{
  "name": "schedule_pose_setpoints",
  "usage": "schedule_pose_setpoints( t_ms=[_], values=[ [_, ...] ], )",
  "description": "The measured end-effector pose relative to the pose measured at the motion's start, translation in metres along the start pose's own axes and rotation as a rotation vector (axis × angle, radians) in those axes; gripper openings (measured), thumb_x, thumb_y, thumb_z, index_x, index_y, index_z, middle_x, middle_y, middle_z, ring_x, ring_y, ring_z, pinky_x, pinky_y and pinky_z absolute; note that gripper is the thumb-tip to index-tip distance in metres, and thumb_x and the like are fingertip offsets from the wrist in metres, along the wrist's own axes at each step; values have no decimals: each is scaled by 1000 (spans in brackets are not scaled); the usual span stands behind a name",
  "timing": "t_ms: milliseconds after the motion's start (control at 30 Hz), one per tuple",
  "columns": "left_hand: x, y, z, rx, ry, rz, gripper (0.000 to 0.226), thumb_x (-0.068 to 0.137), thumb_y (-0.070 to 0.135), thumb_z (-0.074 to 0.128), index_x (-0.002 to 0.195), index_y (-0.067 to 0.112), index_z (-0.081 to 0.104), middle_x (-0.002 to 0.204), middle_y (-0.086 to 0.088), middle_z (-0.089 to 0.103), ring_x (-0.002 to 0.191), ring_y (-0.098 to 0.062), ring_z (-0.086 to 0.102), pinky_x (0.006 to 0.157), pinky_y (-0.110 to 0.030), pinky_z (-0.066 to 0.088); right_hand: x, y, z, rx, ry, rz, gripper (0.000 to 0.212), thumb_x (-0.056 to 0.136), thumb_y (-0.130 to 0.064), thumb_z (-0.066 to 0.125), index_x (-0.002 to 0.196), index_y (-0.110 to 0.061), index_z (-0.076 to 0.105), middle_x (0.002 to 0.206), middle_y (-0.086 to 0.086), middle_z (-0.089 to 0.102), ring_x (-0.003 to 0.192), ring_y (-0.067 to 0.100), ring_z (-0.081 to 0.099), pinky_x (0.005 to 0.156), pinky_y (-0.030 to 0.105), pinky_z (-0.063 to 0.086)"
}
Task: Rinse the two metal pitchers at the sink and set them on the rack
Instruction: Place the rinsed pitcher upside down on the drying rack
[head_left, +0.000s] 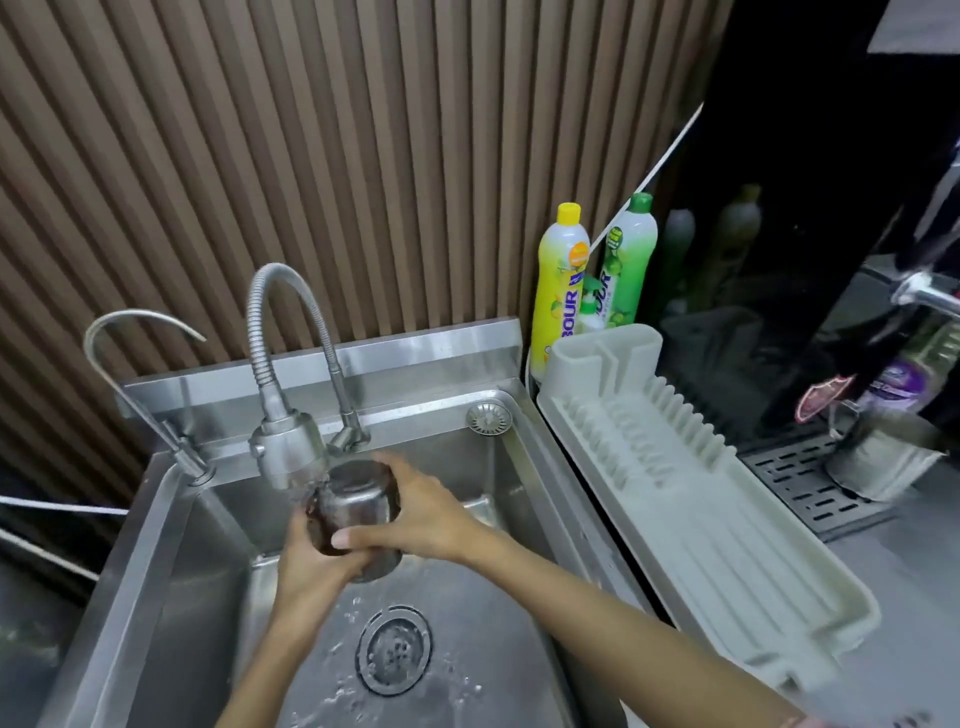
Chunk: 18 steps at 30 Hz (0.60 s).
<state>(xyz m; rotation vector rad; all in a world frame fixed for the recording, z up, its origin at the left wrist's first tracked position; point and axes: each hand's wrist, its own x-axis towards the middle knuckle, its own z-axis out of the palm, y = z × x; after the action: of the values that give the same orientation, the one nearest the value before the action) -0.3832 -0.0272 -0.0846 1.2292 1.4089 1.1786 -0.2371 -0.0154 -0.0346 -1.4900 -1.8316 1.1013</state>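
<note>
One metal pitcher (358, 501) is tilted under the flexible steel faucet's spray head (288, 454), over the steel sink (171, 561). My left hand (311, 558) grips it from below and my right hand (423, 512) wraps around its side, thumb across the front. Water runs onto it and splashes near the drain (393, 649). A second metal pitcher (883, 460) stands on the black drip grille at the far right. The pale plastic dish rack (727, 561) lies right of the sink with nothing on it.
A thin second tap (140, 332) rises at the sink's back left. Yellow (561, 286) and green (626, 260) dish soap bottles stand behind the rack. A black machine (810, 208) with a steel spout fills the right side. A ribbed wooden wall is behind.
</note>
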Motion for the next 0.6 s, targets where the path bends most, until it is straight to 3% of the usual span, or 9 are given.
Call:
schedule_pose_setpoints(
  t_ms=[67,133,267,367,467,600],
  values=[
    [-1,14,14,11,-2,73,67,43,25,76,106,34,53,96,4,67,87,-15,63,68,-25,49,3,-5,-13,-55,48,-4,90,58,-51,80,132,-24,36,131,4,57,120,25,53,102,41,43],
    [-1,26,33,30,-53,118,72,59,14,81,123,28,50,104,-1,66,91,-17,62,72,-25,47,2,-4,-38,-54,92,14,83,57,-44,82,127,-18,44,126,5,59,116,25,55,98,38,46],
    [3,51,95,49,-273,152,73,74,15,73,138,29,40,111,10,64,101,-12,61,78,-23,52,-27,18,-116,-1,161,107,72,59,-30,85,121,-15,51,118,2,61,98,11,55,82,19,43],
    [1,71,162,50,-389,197,75,70,12,77,136,21,45,125,2,61,110,-8,59,95,-25,48,-64,44,-179,19,253,164,65,59,-25,85,117,-16,56,105,-4,60,93,8,53,70,9,39],
    [-7,89,239,27,-468,222,80,62,10,82,134,18,47,118,0,63,88,9,63,76,-6,47,-104,72,-236,-74,363,250,72,60,-26,84,124,-16,51,108,-4,57,97,9,49,78,17,37],
    [-30,100,325,34,-598,249,82,59,14,85,133,16,49,112,-4,65,97,-13,63,84,-20,51,-154,108,-294,-184,463,346,55,59,-31,83,106,-17,57,94,-5,58,85,13,52,64,19,40]
  ],
)
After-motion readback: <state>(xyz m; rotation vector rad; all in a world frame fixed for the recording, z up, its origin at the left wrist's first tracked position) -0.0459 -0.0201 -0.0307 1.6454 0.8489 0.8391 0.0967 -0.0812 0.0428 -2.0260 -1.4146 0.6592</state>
